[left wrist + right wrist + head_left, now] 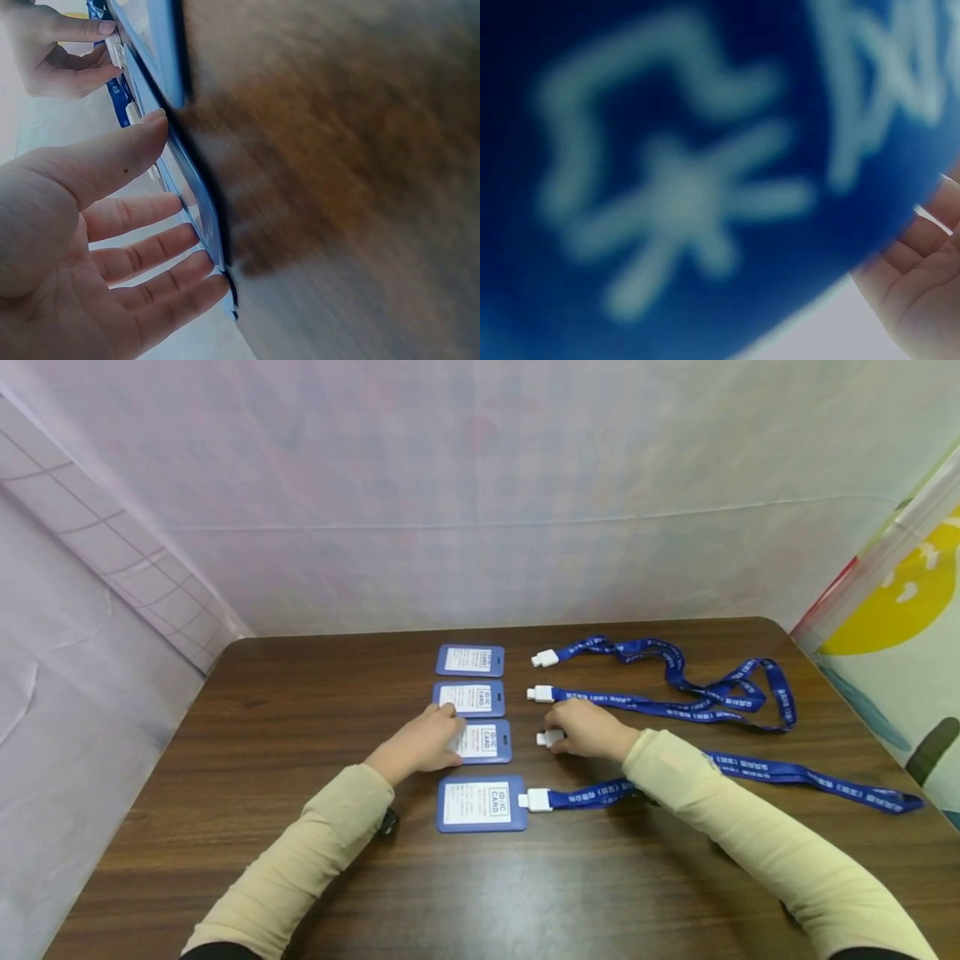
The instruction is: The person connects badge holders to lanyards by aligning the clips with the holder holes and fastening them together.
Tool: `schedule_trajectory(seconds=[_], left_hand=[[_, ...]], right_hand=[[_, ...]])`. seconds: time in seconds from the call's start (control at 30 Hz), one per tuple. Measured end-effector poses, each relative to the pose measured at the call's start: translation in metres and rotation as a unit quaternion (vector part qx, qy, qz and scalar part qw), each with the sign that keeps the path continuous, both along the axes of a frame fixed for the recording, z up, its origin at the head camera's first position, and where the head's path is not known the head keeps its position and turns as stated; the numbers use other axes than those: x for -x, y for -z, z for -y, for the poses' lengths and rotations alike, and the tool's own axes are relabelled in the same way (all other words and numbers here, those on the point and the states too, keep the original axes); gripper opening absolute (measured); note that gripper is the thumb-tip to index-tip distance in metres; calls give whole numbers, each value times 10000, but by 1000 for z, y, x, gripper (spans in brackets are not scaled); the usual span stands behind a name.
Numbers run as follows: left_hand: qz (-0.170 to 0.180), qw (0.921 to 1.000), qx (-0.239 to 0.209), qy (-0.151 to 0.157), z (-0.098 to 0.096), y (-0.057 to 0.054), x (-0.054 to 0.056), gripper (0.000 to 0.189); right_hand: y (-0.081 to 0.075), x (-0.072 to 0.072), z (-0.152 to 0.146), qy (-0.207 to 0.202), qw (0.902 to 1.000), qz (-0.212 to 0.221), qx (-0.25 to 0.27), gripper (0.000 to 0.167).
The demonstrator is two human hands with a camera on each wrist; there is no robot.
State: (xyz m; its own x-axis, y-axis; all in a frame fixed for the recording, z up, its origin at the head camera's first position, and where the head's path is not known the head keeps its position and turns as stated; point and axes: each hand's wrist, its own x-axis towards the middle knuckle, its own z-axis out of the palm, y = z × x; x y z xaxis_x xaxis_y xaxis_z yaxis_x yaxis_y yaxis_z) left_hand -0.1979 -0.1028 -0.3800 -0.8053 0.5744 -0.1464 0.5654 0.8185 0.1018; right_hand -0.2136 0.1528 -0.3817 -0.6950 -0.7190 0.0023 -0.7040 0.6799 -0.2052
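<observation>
My left hand [423,739] is at the left end of the third blue ID card holder [487,742] from the back. In the left wrist view its thumb [124,161] and nearly straight fingers spread along the holder's edge. My right hand [588,729] pinches the white clip [550,739] of a blue lanyard, just right of that holder. The lanyard's strap [810,777] comes out beyond my right forearm. Close up, a blue strap [780,225] with white print fills most of the right wrist view, with fingers at its edge.
Two more holders [470,661] [468,699] lie behind, facing two lanyards [667,653] [622,702] whose straps overlap at the right. In front, a holder [480,804] meets the white clip [538,800] of another lanyard. A pale curtain [480,527] hangs behind the brown table [300,693].
</observation>
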Motion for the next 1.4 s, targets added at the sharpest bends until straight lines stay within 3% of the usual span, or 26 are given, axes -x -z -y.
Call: schedule_trajectory(seconds=[0.4, 0.83, 1.07, 1.2, 1.4], left_hand=[[11, 9999, -62, 105, -1, 0, 3, 44], [122, 9999, -51, 24, -3, -1, 5, 50], [107, 9999, -4, 57, -3, -2, 6, 50], [93, 9999, 18, 57, -2, -3, 7, 50], [145, 9999, 9, 11, -2, -3, 7, 50]], right_hand=[[1, 1, 6, 60, 9999, 71, -95, 25], [-1, 1, 9, 75, 9996, 192, -180, 23], [-2, 2, 10, -66, 9998, -18, -178, 18], [-3, 4, 12, -123, 9995, -87, -285, 18], [-5, 7, 18, -40, 9982, 140, -585, 18]])
